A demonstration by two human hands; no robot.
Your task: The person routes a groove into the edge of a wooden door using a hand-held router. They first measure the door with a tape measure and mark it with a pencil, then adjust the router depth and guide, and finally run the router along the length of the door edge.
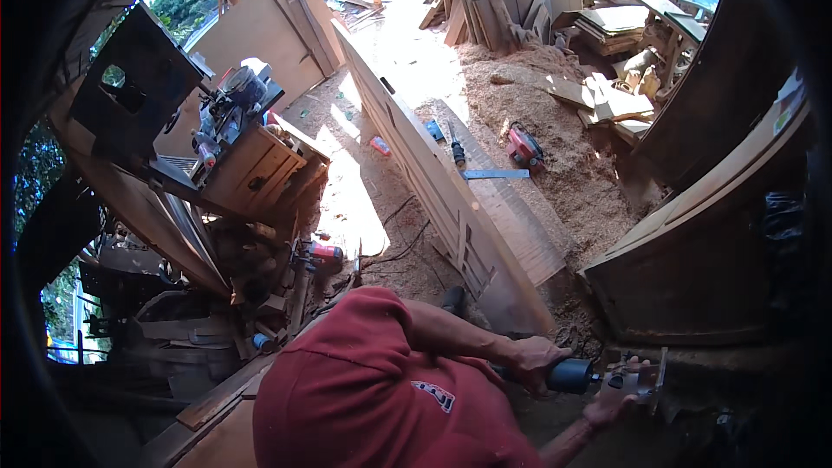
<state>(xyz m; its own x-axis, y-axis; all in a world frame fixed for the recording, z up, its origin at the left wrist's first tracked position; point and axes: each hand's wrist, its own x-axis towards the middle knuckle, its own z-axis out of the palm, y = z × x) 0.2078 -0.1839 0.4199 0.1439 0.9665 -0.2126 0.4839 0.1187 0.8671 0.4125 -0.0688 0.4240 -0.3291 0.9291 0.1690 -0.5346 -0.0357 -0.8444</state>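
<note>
I am bent over a dark cylindrical power tool with a pale base at its right end, at the lower right. My left hand is closed around the tool's dark body, and my right hand grips the pale base from below. The base's details are small and partly hidden by my fingers. Behind my hands a long wooden door panel stands on edge, and a curved wooden piece is to the right.
Sawdust covers the floor around a red power tool and a metal square. A cluttered wooden cabinet stands left, with a red tool below it. Boards are piled at upper right.
</note>
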